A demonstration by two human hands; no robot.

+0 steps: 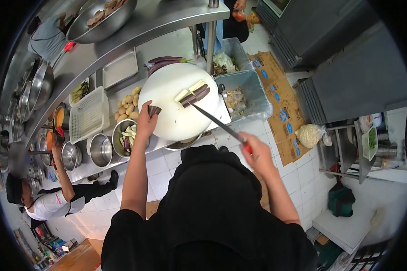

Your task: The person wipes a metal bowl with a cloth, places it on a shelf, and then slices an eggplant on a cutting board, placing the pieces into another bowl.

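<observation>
My left hand [146,121] is closed around cut eggplant pieces [154,110] at the left edge of the round white cutting board [172,90]. A knife [218,122] is gripped by its red handle in my right hand [258,153], its tip reaching the eggplant strips [196,95] on the board. Some strips lie dark skin up, others show pale flesh. Below my left hand, a metal pot [125,137] contains cut eggplant. Whole eggplants [165,62] lie beyond the board.
Potatoes [129,105], a white perforated basket [89,114] and a metal pot [101,150] stand to the left. Lined bins [253,86] with scraps are at the right. A steel shelf [167,20] overhangs the counter. A co-worker [54,198] stands at the left.
</observation>
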